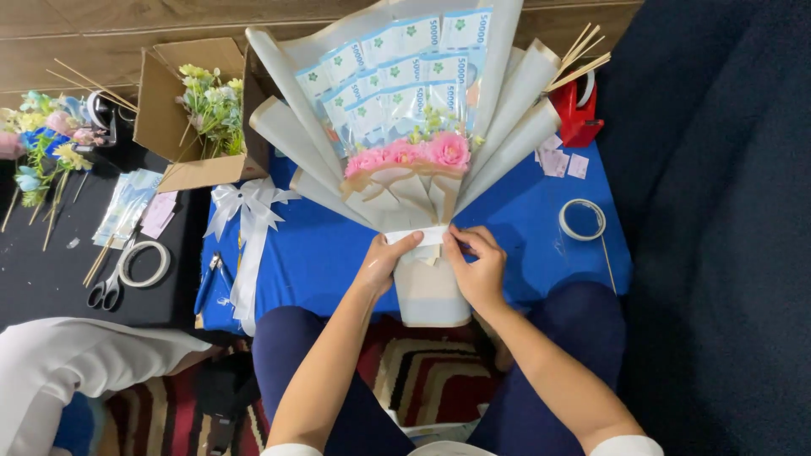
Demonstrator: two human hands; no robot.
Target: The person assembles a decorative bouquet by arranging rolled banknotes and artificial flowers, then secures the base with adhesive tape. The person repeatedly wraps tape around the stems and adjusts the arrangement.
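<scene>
Bouquet (pixel 405 127) pointed away from me, stem end nearest; my hands, left (pixel 384 262) and right (pixel 477 266), clamped its waist. Cardboard box (pixel 165 118) held flowers (pixel 211 105).

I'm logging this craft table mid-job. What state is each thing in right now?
Bouquet: wrapped in cream paper, lying on the blue table, stem end toward the person.
White band: around the bouquet's neck, pinched by both hands.
Left hand: fingers closed on the band.
Right hand: fingers closed on the band.
White ribbon bow: tied, lying loose.
Cardboard box: open, flowers inside.
Scissors: closed, lying flat.
Tape roll: lying flat.
</scene>
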